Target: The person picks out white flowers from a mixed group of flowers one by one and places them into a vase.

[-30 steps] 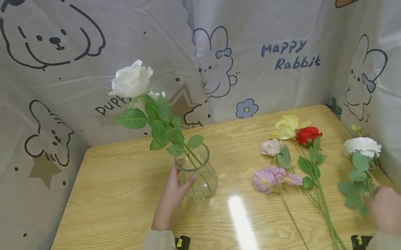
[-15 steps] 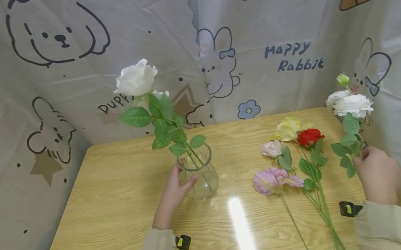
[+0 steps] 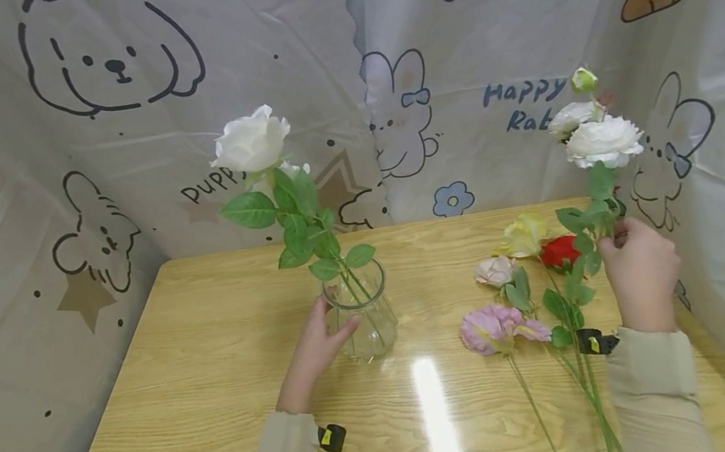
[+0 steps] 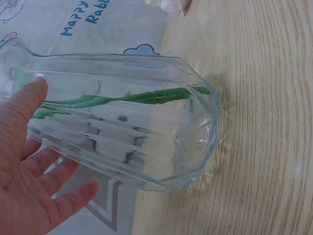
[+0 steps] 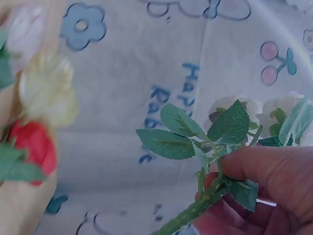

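Observation:
A clear glass vase (image 3: 364, 321) stands on the table, ribbed and faceted as the left wrist view shows. Two white roses (image 3: 252, 140) lean left out of it, their green stems (image 4: 146, 96) visible through the glass. My left hand (image 3: 315, 345) holds the vase at its left side, thumb in front and fingers around the far side. At the right, my right hand (image 3: 645, 266) pinches the stem of a spray of white ranunculus (image 3: 602, 140) with a green bud and leaves. In the right wrist view the green stem (image 5: 190, 213) passes between thumb and fingers. The spray is raised above the table.
Several flowers lie on the right of the table (image 3: 174, 393): a yellow bloom (image 3: 523, 235), a red rose (image 3: 560, 252), a pale pink rose (image 3: 495, 271) and a mauve bloom (image 3: 489, 329). A printed curtain (image 3: 289, 35) hangs behind and at both sides.
My right hand has lifted the white ranunculus spray from the table's right side, moving up, away and leftward. My left hand has stayed on the vase.

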`<state>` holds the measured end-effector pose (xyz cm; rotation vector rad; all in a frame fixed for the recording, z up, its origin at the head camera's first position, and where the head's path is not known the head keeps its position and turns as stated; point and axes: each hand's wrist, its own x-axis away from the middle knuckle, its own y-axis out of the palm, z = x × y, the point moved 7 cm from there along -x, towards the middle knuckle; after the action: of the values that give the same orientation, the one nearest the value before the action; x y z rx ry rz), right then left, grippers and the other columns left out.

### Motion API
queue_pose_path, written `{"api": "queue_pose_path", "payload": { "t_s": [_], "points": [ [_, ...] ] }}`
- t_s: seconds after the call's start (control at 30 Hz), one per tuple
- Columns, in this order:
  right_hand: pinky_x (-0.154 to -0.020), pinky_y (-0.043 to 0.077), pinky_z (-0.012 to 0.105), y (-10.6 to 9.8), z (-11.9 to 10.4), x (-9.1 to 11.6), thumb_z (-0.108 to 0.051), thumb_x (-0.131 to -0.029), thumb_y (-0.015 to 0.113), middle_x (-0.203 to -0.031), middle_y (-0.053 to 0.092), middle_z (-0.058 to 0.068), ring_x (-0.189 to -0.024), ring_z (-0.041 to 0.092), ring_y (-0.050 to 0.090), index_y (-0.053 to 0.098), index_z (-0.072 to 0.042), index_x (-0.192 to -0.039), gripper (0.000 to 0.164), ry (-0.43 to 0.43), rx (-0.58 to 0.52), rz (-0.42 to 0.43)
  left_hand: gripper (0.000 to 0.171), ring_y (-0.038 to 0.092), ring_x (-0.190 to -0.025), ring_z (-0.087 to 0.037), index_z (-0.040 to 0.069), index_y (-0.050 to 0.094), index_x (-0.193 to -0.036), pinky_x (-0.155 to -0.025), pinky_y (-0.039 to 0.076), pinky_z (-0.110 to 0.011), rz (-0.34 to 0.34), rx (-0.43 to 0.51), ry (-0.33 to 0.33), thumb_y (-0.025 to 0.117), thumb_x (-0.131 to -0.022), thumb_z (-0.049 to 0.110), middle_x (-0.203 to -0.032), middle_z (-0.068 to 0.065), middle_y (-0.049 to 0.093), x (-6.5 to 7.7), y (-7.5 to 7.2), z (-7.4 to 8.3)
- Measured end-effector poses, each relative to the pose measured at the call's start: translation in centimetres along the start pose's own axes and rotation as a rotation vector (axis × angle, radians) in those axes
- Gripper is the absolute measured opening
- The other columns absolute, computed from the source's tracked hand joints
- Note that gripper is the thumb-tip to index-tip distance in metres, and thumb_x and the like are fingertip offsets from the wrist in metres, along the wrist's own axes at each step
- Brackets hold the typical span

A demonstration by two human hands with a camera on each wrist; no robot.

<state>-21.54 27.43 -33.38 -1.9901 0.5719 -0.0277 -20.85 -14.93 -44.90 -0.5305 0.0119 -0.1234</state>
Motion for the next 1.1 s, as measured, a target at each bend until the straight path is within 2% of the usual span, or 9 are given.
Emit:
{"api": "queue_pose_path", "payload": {
  "t_s": [0.23,0.57,0.7,0.93,1.1],
  "points": [
    [-0.078,0.044,0.057,0.4,-4.3,-0.6,-0.018,-0.086,0.046,-0.100,0.064,0.025,-0.086,0.042,0.058,0.056,0.004,-0.101,0.029,-0.046,-0.086,0.010,0.070,0.030,-0.132,-0.033,0.017,0.023,-0.138,-0.103,0.032,-0.060,-0.001,0.002,0.006,0.058,-0.081,0.040,-0.145,-0.010,0.031,0.0,0.1,0.0],
    [-0.080,0.049,0.049,0.3,-10.2,-0.3,-0.020,-0.086,0.049,-0.099,0.064,0.023,-0.087,0.036,0.059,0.059,0.003,-0.099,0.028,-0.123,-0.241,0.023,0.070,0.030,-0.132,-0.033,0.017,0.022,-0.139,-0.105,0.030,-0.059,0.000,0.001,0.040,0.058,-0.082,0.036,-0.146,-0.010,0.030,0.0,0.1,0.2],
    [-0.079,0.049,0.048,0.3,-12.1,0.0,-0.020,-0.086,0.050,-0.099,0.064,0.022,-0.086,0.034,0.058,0.059,0.002,-0.100,0.027,-0.159,-0.292,0.013,0.070,0.030,-0.132,-0.033,0.020,0.021,-0.139,-0.105,0.029,-0.058,0.007,-0.005,0.032,0.058,-0.082,0.038,-0.146,-0.009,0.030,0.1,0.0,0.2],
    [-0.081,0.051,0.045,0.2,-15.3,0.6,-0.021,-0.086,0.052,-0.101,0.065,0.018,-0.088,0.030,0.058,0.059,-0.002,-0.102,0.026,-0.215,-0.355,0.002,0.072,0.030,-0.132,-0.033,0.020,0.022,-0.139,-0.106,0.029,-0.058,0.015,-0.014,0.014,0.057,-0.081,0.043,-0.146,-0.009,0.030,0.1,-0.1,0.0],
    [-0.082,0.051,0.042,-0.3,-17.7,1.1,-0.021,-0.085,0.053,-0.099,0.065,0.016,-0.089,0.027,0.058,0.060,-0.003,-0.099,0.024,-0.251,-0.402,-0.017,0.072,0.030,-0.132,-0.032,0.020,0.023,-0.139,-0.106,0.029,-0.058,0.018,-0.005,0.009,0.058,-0.080,0.044,-0.146,-0.009,0.030,0.1,-0.1,-0.1]
  ]
}}
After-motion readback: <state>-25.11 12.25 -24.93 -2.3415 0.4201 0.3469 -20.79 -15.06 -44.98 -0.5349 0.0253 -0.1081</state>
